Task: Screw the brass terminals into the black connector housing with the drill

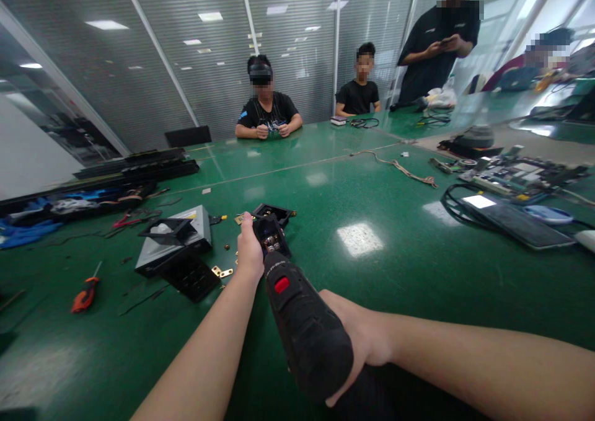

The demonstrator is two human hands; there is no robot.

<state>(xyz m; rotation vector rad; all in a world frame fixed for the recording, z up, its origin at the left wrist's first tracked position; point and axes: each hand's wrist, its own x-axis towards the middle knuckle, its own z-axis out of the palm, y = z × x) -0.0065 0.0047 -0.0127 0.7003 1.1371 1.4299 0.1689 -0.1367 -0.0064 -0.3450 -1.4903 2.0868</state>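
Observation:
My right hand (351, 334) is wrapped round the grip of a black cordless drill (302, 328) with a red switch on top. The drill points away from me, its front end at a small black box (271, 235) with brass-coloured parts inside. Whether the bit touches those parts is hidden by the drill body. On the box's left side, my left hand (250, 247) grips it. Just behind lies another black piece (274, 213). Brass plates (222, 272) are scattered left of my left forearm.
A grey metal case (202, 229) with black frames lies left, near an orange-handled screwdriver (86, 294). Circuit boards (520, 173) and a dark phone-like slab (525, 222) lie right. A cord (395, 163) stretches across the green table (297, 185). Several people are beyond it.

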